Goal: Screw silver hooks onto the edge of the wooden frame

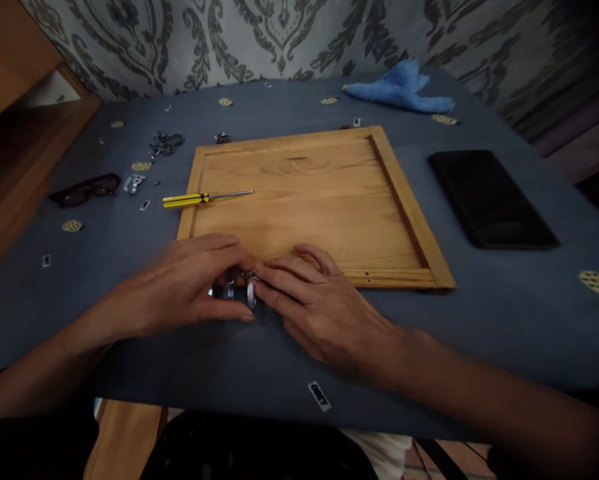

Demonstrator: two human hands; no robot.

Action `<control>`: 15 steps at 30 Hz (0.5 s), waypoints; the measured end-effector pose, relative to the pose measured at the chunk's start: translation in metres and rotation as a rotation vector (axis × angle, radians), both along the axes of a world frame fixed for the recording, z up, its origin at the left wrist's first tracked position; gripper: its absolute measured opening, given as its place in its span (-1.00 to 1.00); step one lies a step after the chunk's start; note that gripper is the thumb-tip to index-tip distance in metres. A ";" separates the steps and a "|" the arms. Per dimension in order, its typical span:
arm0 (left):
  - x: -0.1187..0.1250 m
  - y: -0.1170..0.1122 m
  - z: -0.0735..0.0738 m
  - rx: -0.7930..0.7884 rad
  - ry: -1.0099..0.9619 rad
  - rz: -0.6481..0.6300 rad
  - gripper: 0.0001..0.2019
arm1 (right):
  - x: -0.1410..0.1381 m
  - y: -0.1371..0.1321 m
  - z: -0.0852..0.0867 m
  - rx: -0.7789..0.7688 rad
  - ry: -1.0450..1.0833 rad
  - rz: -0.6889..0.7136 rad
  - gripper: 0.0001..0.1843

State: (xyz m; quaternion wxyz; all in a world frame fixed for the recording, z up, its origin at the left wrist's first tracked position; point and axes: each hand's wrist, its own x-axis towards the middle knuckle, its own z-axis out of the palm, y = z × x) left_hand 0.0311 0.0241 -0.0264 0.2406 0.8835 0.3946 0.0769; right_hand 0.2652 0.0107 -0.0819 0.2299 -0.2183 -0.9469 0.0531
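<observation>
A shallow wooden panel with a raised frame [404,200] lies flat on the blue-grey tablecloth. At its near edge both my hands meet over a small shiny metal fitting [239,288]. My left hand [189,287] curls over the fitting from the left, thumb below it. From the right, my right hand [309,303] pinches it with its fingertips. Most of the fitting is hidden under the fingers. A yellow-handled screwdriver [204,197] rests across the panel's left rim, untouched.
A black phone [492,197] lies to the right of the panel and a blue cloth [404,90] at the far edge. Dark sunglasses [86,189] and small metal parts [164,143] sit at the left. Wooden furniture [9,147] borders the table's left side.
</observation>
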 end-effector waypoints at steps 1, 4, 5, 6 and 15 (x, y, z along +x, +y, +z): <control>-0.002 0.002 0.001 -0.036 -0.016 -0.004 -0.56 | 0.000 0.000 0.000 -0.003 0.001 0.002 -0.62; -0.008 0.009 0.004 -0.184 -0.052 -0.010 -0.63 | 0.001 0.000 0.001 -0.008 -0.005 0.008 -0.63; -0.009 0.011 0.006 -0.234 -0.066 -0.009 -0.66 | 0.001 0.000 0.002 -0.009 -0.009 0.011 -0.63; -0.010 0.013 0.006 -0.279 -0.082 -0.003 -0.69 | 0.001 0.001 0.002 -0.011 -0.013 0.013 -0.63; -0.002 0.016 0.001 -0.352 -0.228 0.132 -0.81 | 0.001 0.001 0.003 0.000 -0.010 0.012 -0.61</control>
